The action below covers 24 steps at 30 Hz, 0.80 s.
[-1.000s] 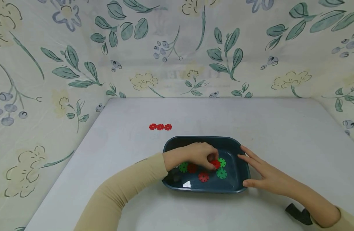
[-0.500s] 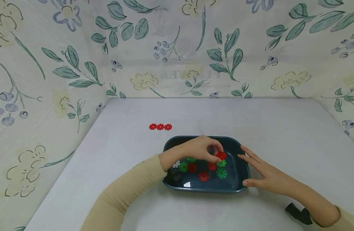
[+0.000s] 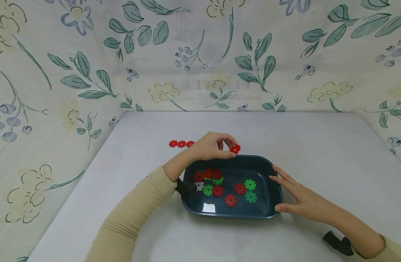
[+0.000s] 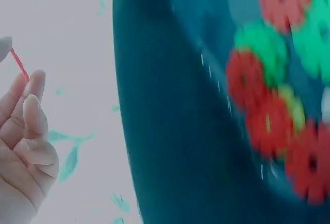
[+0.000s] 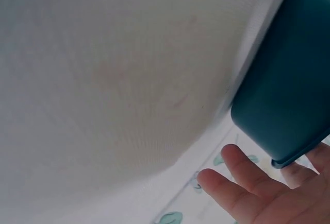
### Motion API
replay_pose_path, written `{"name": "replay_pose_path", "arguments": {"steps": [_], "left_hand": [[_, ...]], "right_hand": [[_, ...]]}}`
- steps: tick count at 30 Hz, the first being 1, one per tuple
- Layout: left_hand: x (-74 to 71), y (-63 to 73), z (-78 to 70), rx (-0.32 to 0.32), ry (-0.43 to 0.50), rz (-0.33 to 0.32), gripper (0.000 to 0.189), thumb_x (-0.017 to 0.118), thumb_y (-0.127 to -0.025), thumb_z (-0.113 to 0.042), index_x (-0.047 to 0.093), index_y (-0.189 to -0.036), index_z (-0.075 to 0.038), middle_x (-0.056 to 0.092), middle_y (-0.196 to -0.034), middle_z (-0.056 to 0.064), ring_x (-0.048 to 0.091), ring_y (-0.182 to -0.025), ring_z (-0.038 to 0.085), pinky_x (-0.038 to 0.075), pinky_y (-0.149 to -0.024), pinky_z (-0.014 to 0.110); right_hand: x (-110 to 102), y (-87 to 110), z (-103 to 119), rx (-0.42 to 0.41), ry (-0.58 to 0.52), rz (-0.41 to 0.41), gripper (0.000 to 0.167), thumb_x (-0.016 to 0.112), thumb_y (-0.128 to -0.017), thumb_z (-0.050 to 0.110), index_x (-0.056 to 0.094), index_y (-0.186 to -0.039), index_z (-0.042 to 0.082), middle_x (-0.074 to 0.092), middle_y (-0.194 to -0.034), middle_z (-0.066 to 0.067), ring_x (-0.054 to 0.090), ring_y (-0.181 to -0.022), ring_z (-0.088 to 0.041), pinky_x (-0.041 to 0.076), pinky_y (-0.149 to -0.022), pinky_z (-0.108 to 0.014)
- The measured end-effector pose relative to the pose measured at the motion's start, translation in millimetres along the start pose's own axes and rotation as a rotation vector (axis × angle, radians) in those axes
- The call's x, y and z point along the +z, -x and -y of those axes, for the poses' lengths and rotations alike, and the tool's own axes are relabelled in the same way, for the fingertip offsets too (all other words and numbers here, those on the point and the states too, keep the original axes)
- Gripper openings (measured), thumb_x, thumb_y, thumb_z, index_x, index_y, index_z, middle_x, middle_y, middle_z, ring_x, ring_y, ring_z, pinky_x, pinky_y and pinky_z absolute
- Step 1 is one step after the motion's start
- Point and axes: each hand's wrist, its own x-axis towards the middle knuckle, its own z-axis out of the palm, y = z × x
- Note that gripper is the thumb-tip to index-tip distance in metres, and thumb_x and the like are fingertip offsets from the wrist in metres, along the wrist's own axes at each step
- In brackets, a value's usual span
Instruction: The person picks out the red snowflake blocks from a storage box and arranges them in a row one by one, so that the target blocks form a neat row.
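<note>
At the blue tray's [image 3: 267, 182] far rim, left hand [image 3: 211, 146] pinches a red notched disc [image 3: 235, 149] between thumb and fingers. Right hand [image 3: 295, 194], fingers spread, touches the tray's right end. Faint lettering [image 3: 216, 85] on floral backdrop [image 3: 187, 43], unreadable. White tabletop [image 3: 311, 145] extends beyond, rightward too.

I'm standing by a screened-off booth of sorts, home or studio I can't tell: leaf-and-flower sheeting [image 3: 216, 54] rises behind the white table [image 3: 311, 156] and along the table's left and right sides.
</note>
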Motion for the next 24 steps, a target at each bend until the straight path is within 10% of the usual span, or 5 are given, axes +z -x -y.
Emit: {"name": "replay_pose_path", "arguments": {"steps": [10, 24], "left_hand": [[-40.4, 10.9, 40.4, -0.158, -0.037, -0.108, 0.028, 0.067, -0.081, -0.021, 0.063, -0.106, -0.007, 0.061, -0.092, 0.006, 0.047, -0.065, 0.018, 0.039, -0.05, 0.024], [-23.9, 21.5, 107.5, -0.296, 0.017, -0.134, 0.035, 0.065, -0.084, -0.015, 0.058, -0.116, -0.004, 0.06, -0.094, 0.01, 0.046, -0.07, 0.019, 0.04, -0.057, 0.022]], "right_hand": [[-1.0, 0.7, 0.2, 0.002, 0.004, 0.005, 0.073, 0.069, -0.081, 0.029, 0.032, -0.14, 0.008, 0.004, -0.154, -0.006, 0.022, -0.129, -0.05, 0.034, -0.083, -0.069], [0.2, 0.5, -1.2, -0.008, 0.006, 0.006, 0.074, 0.069, -0.08, 0.027, 0.031, -0.141, 0.008, 0.005, -0.154, -0.008, 0.022, -0.129, -0.051, 0.034, -0.083, -0.069]]}}
